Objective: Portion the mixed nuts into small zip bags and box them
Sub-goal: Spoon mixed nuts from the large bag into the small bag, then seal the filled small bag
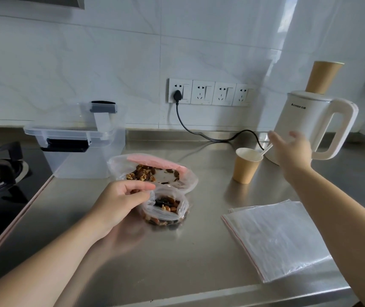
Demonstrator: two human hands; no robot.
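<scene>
While the left hand (119,200) pinches the small zip bag (166,210) of nuts at its open mouth on the bench (177,262), the right hand (292,151), well off to the right, grips the white spoon (265,151), whose bowl dips into the paper cup (246,166).

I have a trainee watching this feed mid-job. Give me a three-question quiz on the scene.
1. True or false: the clear storage box already holds filled bags.
2. What does the left hand pinch? A) the small zip bag B) the kettle C) the paper cup
3. Fill in: the right hand is at a white ____ resting in the paper cup.

Key: 1 false; 2 A; 3 spoon.
</scene>
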